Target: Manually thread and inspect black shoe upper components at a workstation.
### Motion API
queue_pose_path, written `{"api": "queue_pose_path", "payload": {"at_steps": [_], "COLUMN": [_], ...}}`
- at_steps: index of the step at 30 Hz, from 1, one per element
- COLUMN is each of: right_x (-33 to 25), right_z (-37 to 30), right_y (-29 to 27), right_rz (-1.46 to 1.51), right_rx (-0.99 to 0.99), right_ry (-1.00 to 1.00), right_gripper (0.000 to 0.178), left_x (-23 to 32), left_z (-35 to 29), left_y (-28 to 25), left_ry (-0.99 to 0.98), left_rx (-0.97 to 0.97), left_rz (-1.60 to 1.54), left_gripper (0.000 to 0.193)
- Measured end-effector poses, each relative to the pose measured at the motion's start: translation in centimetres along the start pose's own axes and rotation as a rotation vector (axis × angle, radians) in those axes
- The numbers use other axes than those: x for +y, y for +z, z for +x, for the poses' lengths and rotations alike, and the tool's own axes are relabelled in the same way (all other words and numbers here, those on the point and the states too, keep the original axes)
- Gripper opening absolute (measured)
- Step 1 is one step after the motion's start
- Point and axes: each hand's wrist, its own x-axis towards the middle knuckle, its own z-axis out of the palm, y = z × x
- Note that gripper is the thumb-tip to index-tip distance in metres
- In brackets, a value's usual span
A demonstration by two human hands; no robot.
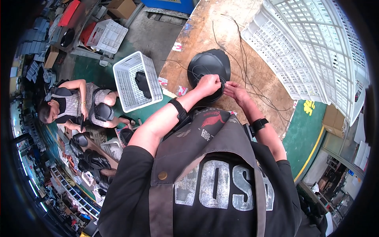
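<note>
A smooth black shoe-like piece with a rounded end lies on the wooden table in front of me. Over its top, a thin dark lace loops near my left hand, whose fingers are pinched together on that lace. Close beside it, at the piece's right edge, my right hand has thumb and fingertips drawn together. What sits between those fingertips is too small to make out. More long dark laces trail across the wood to the right of the piece.
Stacked white plastic crates stand along the table's right side. Left of the table, a white crate holds a black item. A seated person handles black pieces there, near several black shoes. A ladder lies farther left.
</note>
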Motion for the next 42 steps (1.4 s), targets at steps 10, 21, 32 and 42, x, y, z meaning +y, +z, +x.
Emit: {"api": "queue_pose_path", "payload": {"at_steps": [10,21,32,42], "right_x": [-0.2,-0.8,-0.9,0.1], "right_z": [-0.4,-0.9,-0.5,-3.3], "right_y": [1.2,2.5,-2.0,-13.5], "right_rz": [-0.351,-0.153,0.198,0.723], "right_rx": [0.056,0.126,0.153,0.298], "right_ry": [-0.163,-0.113,-0.192,-0.336], "right_gripper": [0.013,0.014,0.027,0.019], "left_x": [-0.3,-0.3,-0.7,-4.0], "left_z": [0.2,-0.3,-2.9,-3.7], "left_y": [0.1,0.4,-2.7,-5.1], "left_ry": [0.131,-0.060,0.372,0.051], "left_rx": [-0.056,0.037,0.061,0.355], "left_rz": [0.155,0.006,0.274,0.044], "left_gripper": [0.014,0.018,0.060,0.067]}}
